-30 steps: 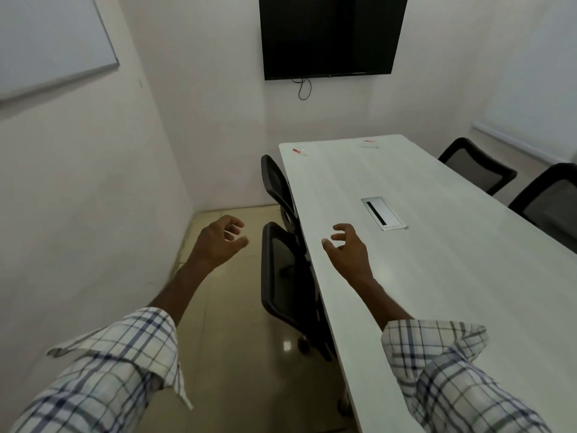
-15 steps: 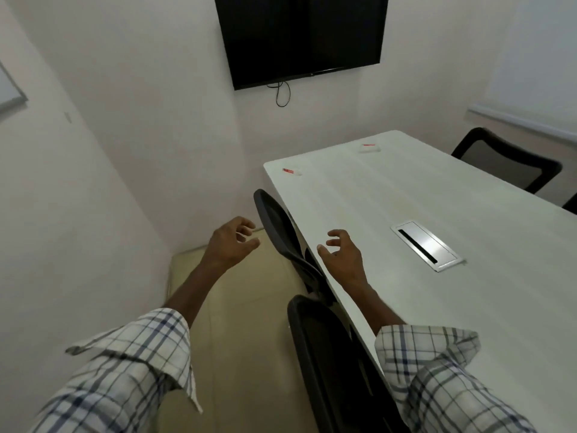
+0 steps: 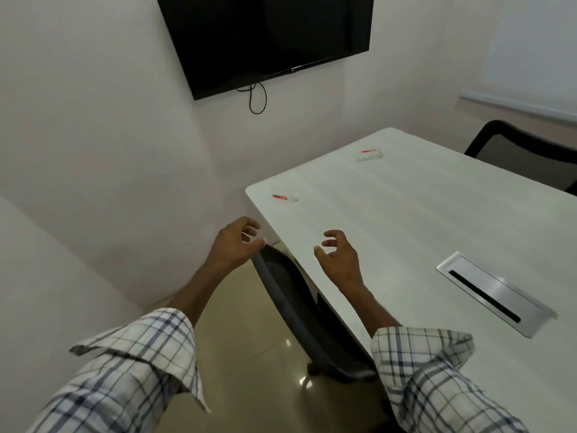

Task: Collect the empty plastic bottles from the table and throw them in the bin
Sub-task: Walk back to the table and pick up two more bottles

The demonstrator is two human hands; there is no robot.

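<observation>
**Both hands empty; two bottles lying at far end of table**

We found the left hand [image 3: 236, 245] held over the floor beside the table [image 3: 406, 232], fingers loosely curled and spread, gripping nothing; the right hand [image 3: 338, 260] hovered above the tabletop near its edge, likewise spread and empty; one clear plastic bottle [image 3: 284, 197] lay on its side near the far corner; a second bottle [image 3: 370, 154] lay farther along the far end; a black office chair [image 3: 290, 295] stood tucked against the table between our arms.

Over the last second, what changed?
The person walked toward the table's far end; the two lying bottles, near and far, loom closer. Both hands, left and right, stayed open and empty. Bottles haven't moved on the table.
</observation>
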